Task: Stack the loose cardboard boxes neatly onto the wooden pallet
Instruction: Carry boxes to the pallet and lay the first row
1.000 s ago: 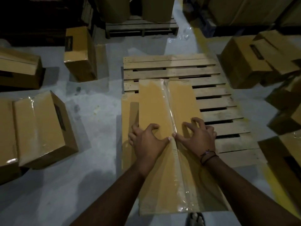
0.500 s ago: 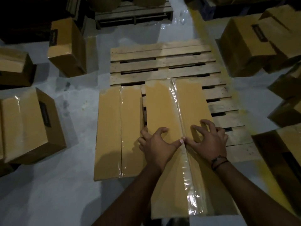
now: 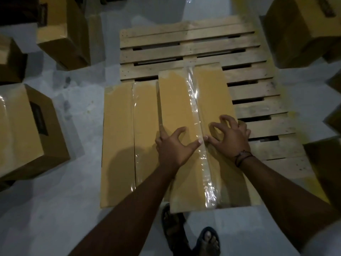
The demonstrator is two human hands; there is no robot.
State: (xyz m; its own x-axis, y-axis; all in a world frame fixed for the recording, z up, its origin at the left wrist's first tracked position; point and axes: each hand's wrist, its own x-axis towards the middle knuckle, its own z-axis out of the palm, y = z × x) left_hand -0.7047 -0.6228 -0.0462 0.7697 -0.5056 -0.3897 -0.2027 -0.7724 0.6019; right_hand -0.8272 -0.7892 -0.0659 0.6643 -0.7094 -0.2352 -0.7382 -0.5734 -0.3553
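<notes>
Left hand (image 3: pixel 173 146) and right hand (image 3: pixel 230 139) both on top of taped box (image 3: pixel 177 100), frame centre. Neither grasps it: fingers spread and arched, tips pressing lid, thumbs nearly meeting at clear tape seam (image 3: pixel 193 108). Taped box lies lengthwise over near half of wooden pallet (image 3: pixel 184 47), near end overhanging toward 6 o'clock. Second box (image 3: pixel 118 135) just beside it at 9 o'clock, over pallet's left edge. On grey floor (image 3: pixel 83 108): left box (image 3: pixel 22 130) at 9 o'clock, far-left box (image 3: pixel 60 34) at 11 o'clock, far-right box (image 3: pixel 299 30) at 1 o'clock. Sandalled foot (image 3: pixel 208 241) at 6 o'clock.
</notes>
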